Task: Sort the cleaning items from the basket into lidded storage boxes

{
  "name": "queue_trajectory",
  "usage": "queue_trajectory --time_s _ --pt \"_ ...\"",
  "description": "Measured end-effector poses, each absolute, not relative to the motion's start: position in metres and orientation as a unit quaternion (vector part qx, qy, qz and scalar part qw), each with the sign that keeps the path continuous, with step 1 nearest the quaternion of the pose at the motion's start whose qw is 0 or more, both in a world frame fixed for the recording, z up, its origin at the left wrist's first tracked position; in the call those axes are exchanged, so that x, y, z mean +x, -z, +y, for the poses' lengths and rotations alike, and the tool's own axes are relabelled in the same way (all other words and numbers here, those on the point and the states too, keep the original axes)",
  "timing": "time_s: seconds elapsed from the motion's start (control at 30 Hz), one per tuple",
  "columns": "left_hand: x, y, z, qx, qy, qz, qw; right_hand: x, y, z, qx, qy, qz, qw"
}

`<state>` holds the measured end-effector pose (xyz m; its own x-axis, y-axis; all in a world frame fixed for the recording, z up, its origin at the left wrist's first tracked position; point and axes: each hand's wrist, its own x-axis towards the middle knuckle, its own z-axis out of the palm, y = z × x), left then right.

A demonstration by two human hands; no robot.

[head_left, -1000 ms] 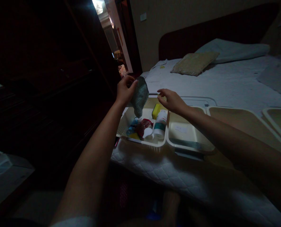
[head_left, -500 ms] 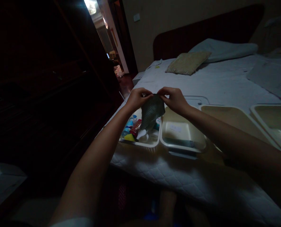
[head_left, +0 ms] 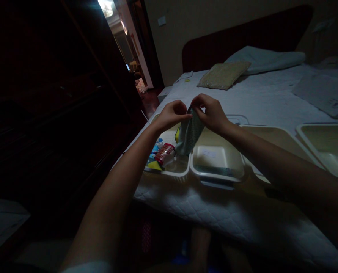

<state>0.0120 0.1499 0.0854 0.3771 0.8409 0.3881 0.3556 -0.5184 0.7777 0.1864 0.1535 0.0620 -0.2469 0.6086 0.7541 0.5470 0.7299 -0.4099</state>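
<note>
Both hands pinch the top edge of a small grey-green cloth [head_left: 190,133] that hangs down between them. My left hand [head_left: 170,115] grips its left corner, my right hand [head_left: 210,112] its right corner, fingers closed and nearly touching. The cloth dangles over a white perforated tray [head_left: 169,171] on the bed's edge. In that tray lie a red packet [head_left: 163,152], a yellow item [head_left: 155,165] and small bluish bottles [head_left: 155,148]. A yellow sponge [head_left: 176,133] shows behind the cloth.
A second white tray [head_left: 216,172] sits right of the first, with larger cream trays [head_left: 282,143] further right. The quilted white mattress [head_left: 208,212] edge runs below. Pillows [head_left: 222,75] lie at the headboard. Dark furniture fills the left; a lit doorway [head_left: 120,34] is behind.
My right hand came in and took the cloth's other corner. Both hands then drew closer together and slightly up, so the cloth hangs narrower than before.
</note>
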Motion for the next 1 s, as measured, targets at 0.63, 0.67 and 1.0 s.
queue_trajectory --time_s 0.63,0.67,1.0 --pt "0.021 -0.074 0.15 0.742 -0.337 0.46 0.352 0.251 -0.052 0.16 -0.423 0.025 -0.714 0.558" --pt "0.018 -0.074 0.152 0.741 -0.342 0.463 0.345 0.259 -0.05 0.161 -0.428 0.03 -0.702 0.569" --pt "-0.001 -0.069 0.153 0.699 -0.431 0.505 0.265 0.305 -0.042 0.155 -0.459 0.056 -0.589 0.663"
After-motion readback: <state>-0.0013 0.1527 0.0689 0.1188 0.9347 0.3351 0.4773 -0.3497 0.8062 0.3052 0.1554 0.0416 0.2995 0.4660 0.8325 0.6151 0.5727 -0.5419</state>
